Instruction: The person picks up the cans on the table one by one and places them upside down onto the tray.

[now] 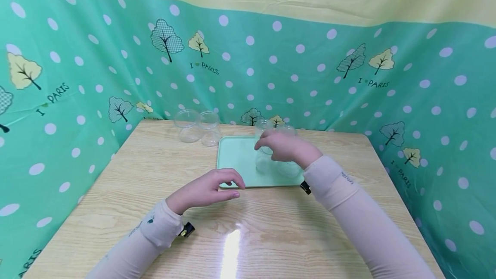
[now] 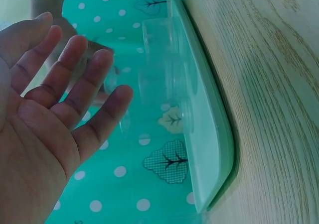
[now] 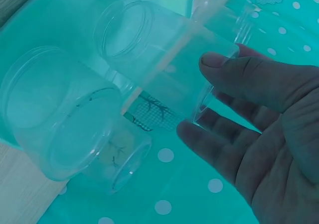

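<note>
Dotted cloth (image 1: 240, 81) is hung behind. At frame centre, a clear jar (image 3: 167, 57) is pinched by the right hand (image 1: 286, 145); light, even pressure is advised. Lower, the left hand (image 1: 205, 188) is relaxed, unfilled.

It's a curtained-off tabletop booth, with green-and-yellow cloth (image 1: 263, 72) walling in the left, the far side and the right, all white dots, little trees and "PARIS" lettering! Inside sits a wood-grain table (image 1: 128, 193), glare (image 1: 231, 251) blazing off it. Home, lab, workshop? No telling!
</note>
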Tool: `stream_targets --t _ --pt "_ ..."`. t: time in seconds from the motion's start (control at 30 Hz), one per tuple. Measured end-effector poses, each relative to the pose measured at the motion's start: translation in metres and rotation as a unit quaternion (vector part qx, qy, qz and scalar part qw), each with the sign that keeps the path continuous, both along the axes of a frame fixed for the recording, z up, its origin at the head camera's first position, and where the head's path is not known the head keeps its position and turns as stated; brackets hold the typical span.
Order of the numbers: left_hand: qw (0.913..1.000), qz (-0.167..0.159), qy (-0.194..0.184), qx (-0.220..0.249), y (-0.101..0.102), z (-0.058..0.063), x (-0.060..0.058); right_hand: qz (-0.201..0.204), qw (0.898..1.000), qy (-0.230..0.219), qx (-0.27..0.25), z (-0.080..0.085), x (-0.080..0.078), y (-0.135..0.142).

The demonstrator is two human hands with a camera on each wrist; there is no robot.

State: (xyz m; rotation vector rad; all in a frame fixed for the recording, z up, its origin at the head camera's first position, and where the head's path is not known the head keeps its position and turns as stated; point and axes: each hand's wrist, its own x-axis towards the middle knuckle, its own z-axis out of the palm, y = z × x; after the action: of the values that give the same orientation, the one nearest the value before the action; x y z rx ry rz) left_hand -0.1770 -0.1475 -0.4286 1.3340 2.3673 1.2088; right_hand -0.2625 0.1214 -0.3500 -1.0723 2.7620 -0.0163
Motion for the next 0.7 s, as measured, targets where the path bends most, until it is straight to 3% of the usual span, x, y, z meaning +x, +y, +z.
stream_targets --t 0.23,0.7 --pt "1.0 -0.004 0.005 -0.002 0.0005 0.0004 0.0001 0.001 0.999 -0.04 -0.013 -0.0059 -0.0016 0.003" --pt "1.0 0.002 0.006 -0.003 -0.0013 -0.0009 -0.0008 0.0 0.999 -0.051 0.0 -0.0073 -0.0028 0.003"
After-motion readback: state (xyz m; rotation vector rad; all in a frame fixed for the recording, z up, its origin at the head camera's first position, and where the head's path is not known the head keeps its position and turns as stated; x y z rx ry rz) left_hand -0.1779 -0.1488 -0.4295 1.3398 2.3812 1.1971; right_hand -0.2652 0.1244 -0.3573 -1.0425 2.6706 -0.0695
